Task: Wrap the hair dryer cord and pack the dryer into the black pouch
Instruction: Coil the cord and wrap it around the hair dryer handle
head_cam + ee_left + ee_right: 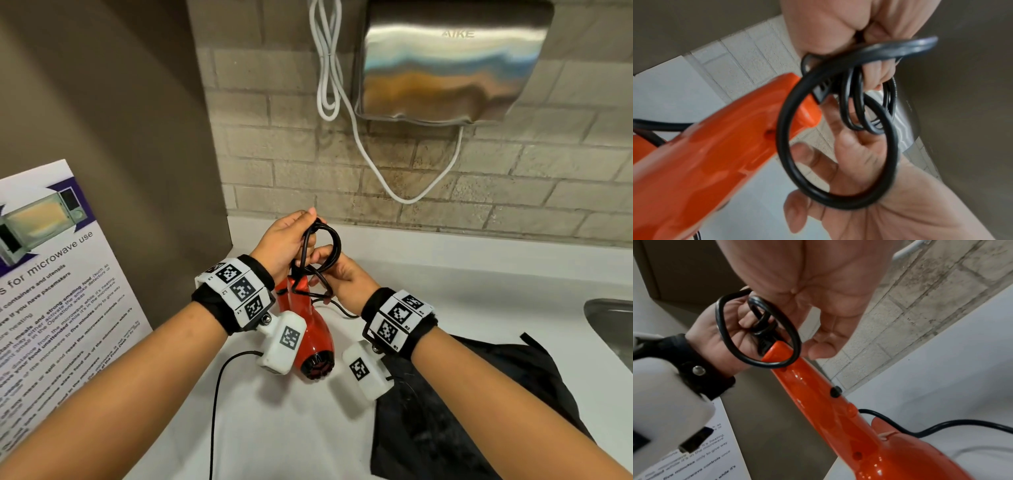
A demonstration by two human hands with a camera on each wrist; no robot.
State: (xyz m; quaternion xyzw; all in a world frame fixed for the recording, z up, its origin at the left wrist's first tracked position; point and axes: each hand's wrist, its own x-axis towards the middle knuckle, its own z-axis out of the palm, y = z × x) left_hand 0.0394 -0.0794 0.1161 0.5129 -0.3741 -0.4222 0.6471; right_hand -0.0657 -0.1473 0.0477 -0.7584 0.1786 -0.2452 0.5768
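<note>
Hands grip cord loops over white counter by brick wall.

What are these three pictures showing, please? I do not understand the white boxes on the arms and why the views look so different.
A person wears three cameras: one on the head and one white box on each wrist. The head view looks down at a white counter. The wrist views look along each hand.

The left hand holds loops of the black cord of a red hair dryer, which hangs handle-up. The right hand pinches the cord beside it. The black pouch lies on the counter at the right, not yet used. A microwave notice stands at the left.
</note>
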